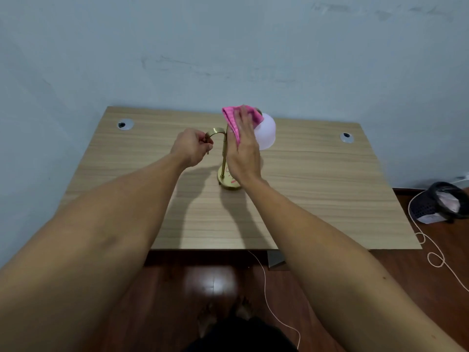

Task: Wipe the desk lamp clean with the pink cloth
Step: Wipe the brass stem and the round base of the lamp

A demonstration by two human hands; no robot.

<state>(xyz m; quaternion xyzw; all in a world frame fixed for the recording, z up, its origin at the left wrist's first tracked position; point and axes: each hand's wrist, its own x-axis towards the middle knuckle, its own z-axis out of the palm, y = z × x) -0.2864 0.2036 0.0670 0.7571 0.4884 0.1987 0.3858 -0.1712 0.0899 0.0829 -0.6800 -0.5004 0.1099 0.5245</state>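
A brass desk lamp stands upright on the wooden desk (317, 194), with a round base (227, 183), a thin stem (223, 153) and a white shade (266, 134) hanging to the right. A curved brass arm (215, 132) arches off to the left. My left hand (191, 148) is closed around the end of that arm. My right hand (243, 148) presses the pink cloth (234, 118) flat against the top of the lamp and the left side of the shade. The hand and cloth hide the shade's joint.
The desk stands against a pale blue wall and has two cable grommets, one at the back left (125, 124) and one at the back right (346, 137). A dark wastebasket (437, 201) sits on the red-brown floor at right. A thin cord (429, 252) trails across the floor.
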